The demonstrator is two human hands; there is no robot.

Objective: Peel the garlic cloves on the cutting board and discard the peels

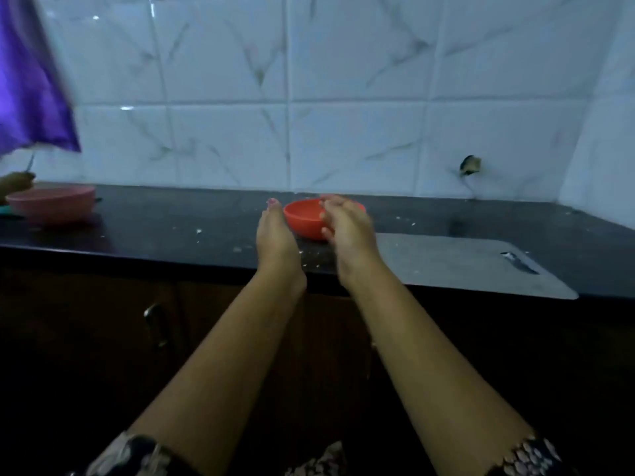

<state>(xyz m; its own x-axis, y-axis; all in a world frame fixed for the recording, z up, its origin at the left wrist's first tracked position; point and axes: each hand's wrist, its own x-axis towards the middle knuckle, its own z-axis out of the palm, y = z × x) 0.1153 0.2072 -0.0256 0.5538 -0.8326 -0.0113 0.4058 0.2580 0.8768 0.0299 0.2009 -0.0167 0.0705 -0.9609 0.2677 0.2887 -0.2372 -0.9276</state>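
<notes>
Far left of the left fingers: purple cloth (31, 80) hanging at the frame edge, with a pink bowl (51, 204) below it on the dark counter (171, 221).
Cabinet handle (156, 324) is below the counter edge, left of the left forearm.
White flecks (199, 231) are scattered on the counter, left of and under the left fingers. They look like peel bits but are too small to confirm.
Left hand (276, 238): seen edge-on, fingers (273, 214) straight and pressed together, holding nothing. The fingertips are just beside the left wall of the red bowl (304, 219).
The red bowl sits between the two sets of fingers. Its contents are hidden.
Right hand (348, 231): fingers (328, 218) curled in over the bowl's right rim and blurred. Can't tell if they touch the bowl or pinch anything.
Cutting board (464, 266): grey, flat on the counter, starting just right of the right fingers and running to the right, with its handle slot at the far end.
No garlic cloves can be made out on the board or anywhere else.
A hole in the wall tile (470, 164) is above the board.
</notes>
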